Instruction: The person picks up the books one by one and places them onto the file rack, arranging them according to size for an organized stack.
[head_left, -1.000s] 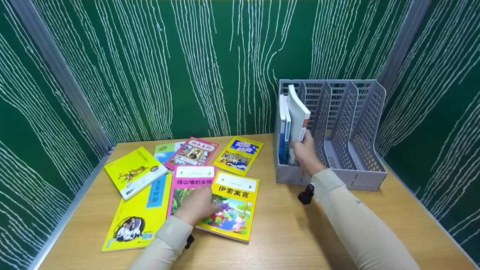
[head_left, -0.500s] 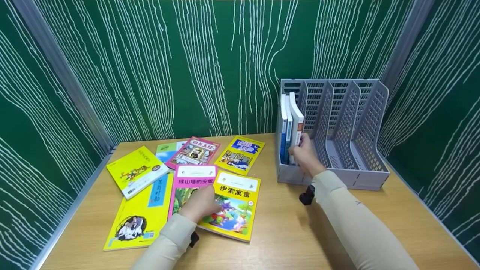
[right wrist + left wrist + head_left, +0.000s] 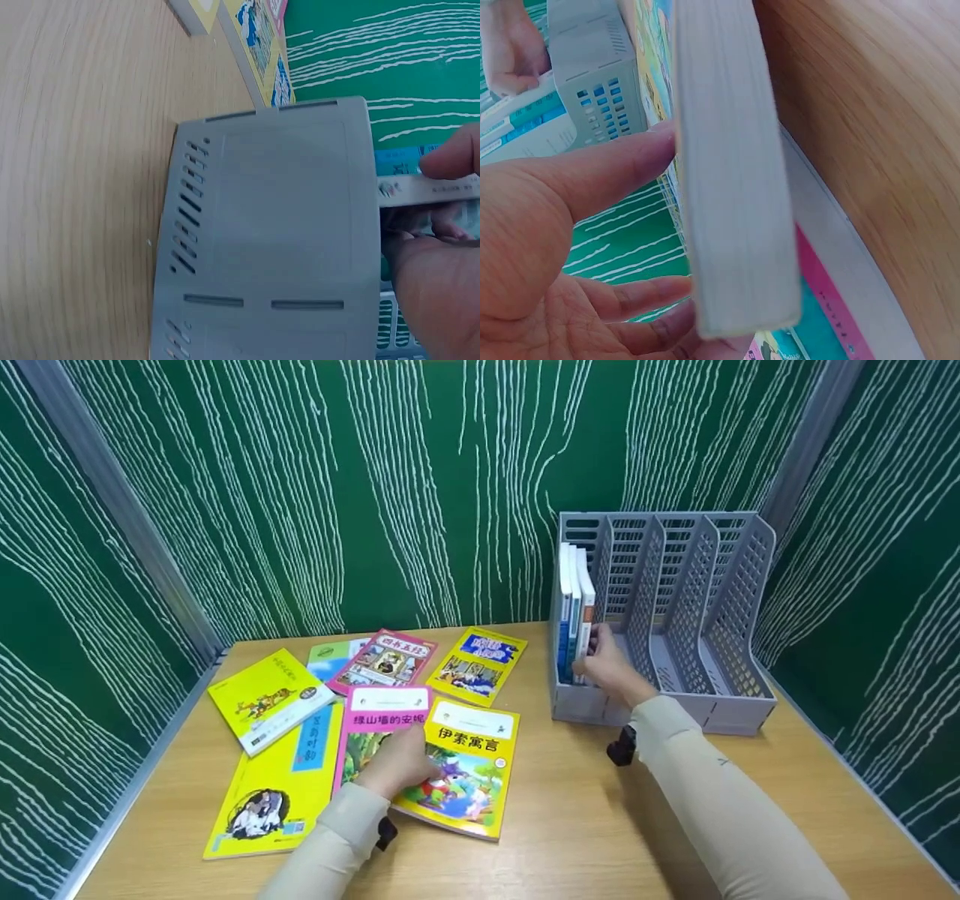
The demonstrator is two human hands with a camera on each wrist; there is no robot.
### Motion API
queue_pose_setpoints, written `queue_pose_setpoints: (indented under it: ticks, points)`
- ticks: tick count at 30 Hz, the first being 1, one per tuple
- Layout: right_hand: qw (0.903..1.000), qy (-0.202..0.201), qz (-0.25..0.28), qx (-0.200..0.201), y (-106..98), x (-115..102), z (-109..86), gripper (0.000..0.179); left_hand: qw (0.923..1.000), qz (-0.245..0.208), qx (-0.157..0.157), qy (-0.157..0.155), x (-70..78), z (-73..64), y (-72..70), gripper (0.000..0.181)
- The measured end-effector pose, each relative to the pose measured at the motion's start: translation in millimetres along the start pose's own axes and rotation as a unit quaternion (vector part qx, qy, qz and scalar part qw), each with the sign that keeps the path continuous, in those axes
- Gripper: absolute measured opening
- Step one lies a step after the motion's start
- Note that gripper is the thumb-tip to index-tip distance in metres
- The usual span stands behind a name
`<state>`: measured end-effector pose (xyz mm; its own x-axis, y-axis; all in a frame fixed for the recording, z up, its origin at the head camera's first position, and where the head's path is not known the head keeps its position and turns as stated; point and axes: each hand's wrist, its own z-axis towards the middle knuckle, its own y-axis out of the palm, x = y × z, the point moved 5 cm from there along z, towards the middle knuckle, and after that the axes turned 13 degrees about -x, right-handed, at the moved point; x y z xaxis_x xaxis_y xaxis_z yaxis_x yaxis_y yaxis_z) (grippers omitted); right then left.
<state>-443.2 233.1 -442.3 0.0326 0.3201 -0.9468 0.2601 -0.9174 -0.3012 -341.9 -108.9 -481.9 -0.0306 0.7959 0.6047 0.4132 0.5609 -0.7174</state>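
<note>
My left hand [image 3: 397,761] pinches the left edge of a yellow storybook [image 3: 472,795], which overlaps a pink book [image 3: 386,720]. In the left wrist view, the thumb presses on its cover beside the thick page block [image 3: 735,172], and the other fingers reach round its far end. On the other side, my right hand [image 3: 606,664] grips a white book [image 3: 587,604] with an orange band on its spine. That book stands upright in the leftmost compartment of a grey file rack [image 3: 660,706], beside two blue-and-white books [image 3: 568,607]. The right wrist view shows thumb and fingers on either side of its spine [image 3: 420,191].
Left of the rack lie a yellow comic-style book [image 3: 480,664], a red book [image 3: 386,660], a green-blue book [image 3: 326,656] partly covered, and two more yellow books, one [image 3: 274,701] resting on the other [image 3: 262,810]. A green patterned panel [image 3: 450,495] rises behind the table.
The right hand has lowered the white book deeper into the leftmost compartment and moved it left against the other two books. The left hand stays on the yellow storybook.
</note>
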Motion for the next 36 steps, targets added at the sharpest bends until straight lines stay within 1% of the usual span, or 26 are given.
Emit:
queue_pose_setpoints:
  ticks: [2, 7, 9, 11, 15, 18, 21, 23, 27, 29, 32, 36]
  points:
    - [0.9999, 0.001, -0.015, -0.005, -1, -1, -1.1, 0.072, 0.9998, -0.018, -0.006, 0.006, -0.7, -0.5, -0.4, 0.063]
    - [0.9989, -0.001, -0.046, -0.001, -1, -1, -2.8, 0.07, 0.9974, -0.062, -0.026, 0.028, -3.0, -0.1, -1.0, 0.065]
    - [0.9985, -0.007, -0.054, 0.0, 0, -2, -2.6, 0.071, 0.9961, -0.075, -0.03, 0.034, -4.5, 0.4, -1.3, 0.067]
    - [0.9975, -0.02, -0.068, 0.004, 0, -4, -1.9, 0.071, 0.9958, -0.076, -0.03, 0.041, -5.1, 1.0, -1.8, 0.066]
    - [0.995, -0.033, -0.091, 0.024, 0, -3, -0.2, 0.067, 0.995, -0.084, -0.033, 0.044, -5.8, 0.9, -1.4, 0.067]
    - [0.9936, -0.029, -0.099, 0.045, 0, -2, -0.1, 0.063, 0.9934, -0.099, -0.04, 0.043, -5.6, -0.2, 0.5, 0.063]
    - [0.992, -0.024, -0.107, 0.062, -2, -1, -0.6, 0.06, 0.9911, -0.113, -0.044, 0.055, -4.3, -1.0, 2.7, 0.061]
    - [0.9912, -0.023, -0.111, 0.068, -2, 0, -0.7, 0.059, 0.9903, -0.117, -0.04, 0.063, -3.6, -0.7, 4.0, 0.063]
    - [0.9914, -0.019, -0.112, 0.066, -3, -1, -2.2, 0.056, 0.9882, -0.124, -0.028, 0.086, -0.7, 0.2, 4.7, 0.068]
    - [0.992, -0.016, -0.109, 0.062, -3, -2, -4.0, 0.053, 0.9882, -0.116, -0.022, 0.097, 0.7, 0.9, 4.2, 0.065]
    - [0.9924, -0.012, -0.106, 0.062, -6, -5, -8.7, 0.048, 0.9878, -0.11, -0.023, 0.108, 1.8, 2.4, 3.7, 0.058]
    - [0.9923, -0.018, -0.096, 0.077, -9, -11, -17.2, 0.04, 0.9871, -0.113, -0.018, 0.112, 1.9, 4.4, 1.3, 0.055]
